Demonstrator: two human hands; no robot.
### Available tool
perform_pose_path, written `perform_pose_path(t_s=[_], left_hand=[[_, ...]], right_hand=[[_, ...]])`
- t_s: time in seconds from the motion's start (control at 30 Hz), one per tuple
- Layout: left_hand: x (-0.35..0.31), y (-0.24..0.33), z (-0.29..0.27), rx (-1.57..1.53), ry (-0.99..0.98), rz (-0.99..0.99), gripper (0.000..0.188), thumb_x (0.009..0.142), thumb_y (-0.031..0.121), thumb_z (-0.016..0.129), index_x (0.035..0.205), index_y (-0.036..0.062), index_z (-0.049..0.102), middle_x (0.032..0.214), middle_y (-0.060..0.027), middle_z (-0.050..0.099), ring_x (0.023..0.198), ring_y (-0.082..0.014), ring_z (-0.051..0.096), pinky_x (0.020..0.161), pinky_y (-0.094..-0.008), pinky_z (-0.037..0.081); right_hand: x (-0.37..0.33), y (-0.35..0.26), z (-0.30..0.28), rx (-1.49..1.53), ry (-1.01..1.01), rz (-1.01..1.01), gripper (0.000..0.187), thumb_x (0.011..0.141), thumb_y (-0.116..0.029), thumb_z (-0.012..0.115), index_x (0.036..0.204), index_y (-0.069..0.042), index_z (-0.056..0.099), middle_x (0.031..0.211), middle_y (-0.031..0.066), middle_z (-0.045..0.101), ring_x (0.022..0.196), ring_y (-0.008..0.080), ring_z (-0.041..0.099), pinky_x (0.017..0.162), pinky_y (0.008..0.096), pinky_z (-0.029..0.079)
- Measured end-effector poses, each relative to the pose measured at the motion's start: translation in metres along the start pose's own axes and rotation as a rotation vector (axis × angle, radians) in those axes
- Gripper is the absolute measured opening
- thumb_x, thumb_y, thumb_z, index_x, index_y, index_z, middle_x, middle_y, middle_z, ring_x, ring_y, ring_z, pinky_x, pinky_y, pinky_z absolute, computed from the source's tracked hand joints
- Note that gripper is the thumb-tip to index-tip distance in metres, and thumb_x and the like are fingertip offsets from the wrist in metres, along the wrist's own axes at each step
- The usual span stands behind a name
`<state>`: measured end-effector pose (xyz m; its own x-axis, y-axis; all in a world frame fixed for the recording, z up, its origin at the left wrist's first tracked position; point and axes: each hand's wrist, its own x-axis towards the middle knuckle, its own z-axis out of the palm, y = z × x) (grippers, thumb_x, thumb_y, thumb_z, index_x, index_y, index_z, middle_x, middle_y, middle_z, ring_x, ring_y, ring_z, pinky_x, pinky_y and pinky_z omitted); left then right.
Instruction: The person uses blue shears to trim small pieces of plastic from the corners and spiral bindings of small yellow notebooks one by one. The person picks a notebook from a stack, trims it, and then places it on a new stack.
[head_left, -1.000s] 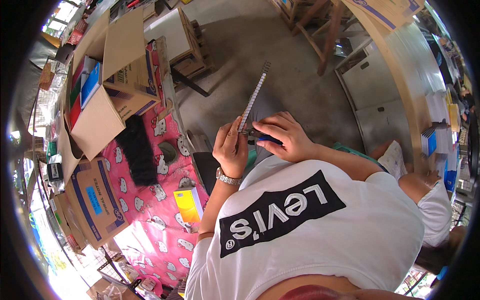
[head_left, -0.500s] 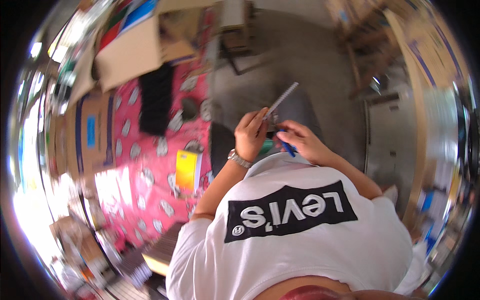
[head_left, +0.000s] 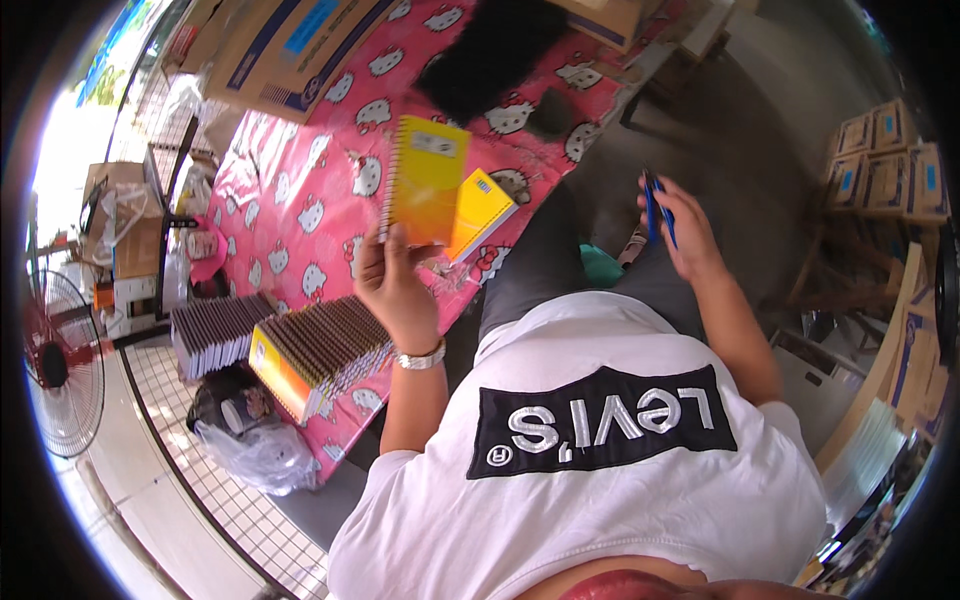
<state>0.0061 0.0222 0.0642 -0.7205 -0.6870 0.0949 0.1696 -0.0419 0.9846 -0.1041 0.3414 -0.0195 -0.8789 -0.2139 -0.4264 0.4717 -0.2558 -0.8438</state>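
My left hand (head_left: 398,295) pinches a yellow spiral notebook (head_left: 425,180) by its lower end, holding it up over the pink table with the wire coil on its left. Its lower part partly covers a second yellow notebook or stack of them (head_left: 482,212) lying at the table's near edge. In my right hand (head_left: 695,235), above my right leg, is a blue-handled pair of pliers or cutters (head_left: 660,212). The handles point toward me; the dark jaws point away.
Rows of spiral notebooks (head_left: 325,345) stand at the table's near left. A pink patterned cloth (head_left: 300,160) covers the table, with a carton (head_left: 300,50) and a black furry cloth (head_left: 490,50) on it. A red fan (head_left: 62,365) stands far left; stacked cartons (head_left: 880,165) are at right.
My left hand has swung from my lap to the left with the notebook, turning its cover into view. My right hand has moved away to the right with the pliers. The view has turned left.
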Motion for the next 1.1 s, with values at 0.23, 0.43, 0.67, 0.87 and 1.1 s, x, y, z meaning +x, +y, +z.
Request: perform_pose_path(t_s=[0.23,0.43,0.67,0.87,1.1], left_hand=[[0.009,0.062,-0.071,0.23,0.268,0.269,0.016,0.095,0.007,0.058,0.107,-0.0032,0.062,0.1,-0.0092,0.065,0.08,-0.0129,0.064,0.058,-0.0258,0.057],[-0.011,0.134,-0.16,0.123,0.61,0.403,0.022,0.095,0.008,0.058,0.115,-0.0021,0.055,0.104,-0.0137,0.064,0.085,-0.0205,0.067,0.062,-0.0275,0.059],[-0.055,0.134,-0.211,0.228,0.724,0.225,0.031,0.095,0.006,0.058,0.123,0.0001,0.048,0.104,-0.0161,0.063,0.089,-0.0209,0.068,0.067,-0.03,0.061],[-0.017,0.205,-0.234,1.001,0.559,0.289,0.03,0.088,-0.001,0.046,0.114,-0.0012,0.06,0.105,-0.0085,0.062,0.098,-0.0161,0.057,0.088,-0.0284,0.047],[0.051,0.156,-0.228,1.039,-0.084,-0.149,0.043,0.077,-0.002,0.045,0.118,0.0024,0.056,0.105,-0.0078,0.059,0.1,-0.02,0.053,0.091,-0.0336,0.041]], right_hand=[[0.177,-0.022,0.062,-1.025,-0.026,-0.826,0.043,0.084,-0.021,0.07,0.123,-0.003,0.062,0.123,0.0195,0.061,0.116,0.0327,0.058,0.098,0.0375,0.045],[0.29,-0.006,0.048,-1.429,0.131,-0.774,0.043,0.083,-0.027,0.07,0.12,-0.005,0.064,0.119,0.0175,0.063,0.113,0.0353,0.058,0.098,0.0449,0.044],[0.258,-0.01,0.175,-1.434,0.095,-1.113,0.034,0.086,-0.029,0.065,0.116,-0.011,0.064,0.116,0.012,0.063,0.108,0.0351,0.057,0.093,0.0441,0.047],[0.286,0.004,0.215,-1.754,0.074,-0.937,0.043,0.087,-0.03,0.065,0.126,-0.012,0.057,0.124,0.0127,0.058,0.111,0.0344,0.057,0.091,0.0451,0.05],[0.29,0.007,0.229,-1.735,-0.01,-0.808,0.045,0.083,-0.025,0.071,0.123,-0.011,0.056,0.117,0.0146,0.058,0.11,0.0356,0.058,0.088,0.0453,0.052]])
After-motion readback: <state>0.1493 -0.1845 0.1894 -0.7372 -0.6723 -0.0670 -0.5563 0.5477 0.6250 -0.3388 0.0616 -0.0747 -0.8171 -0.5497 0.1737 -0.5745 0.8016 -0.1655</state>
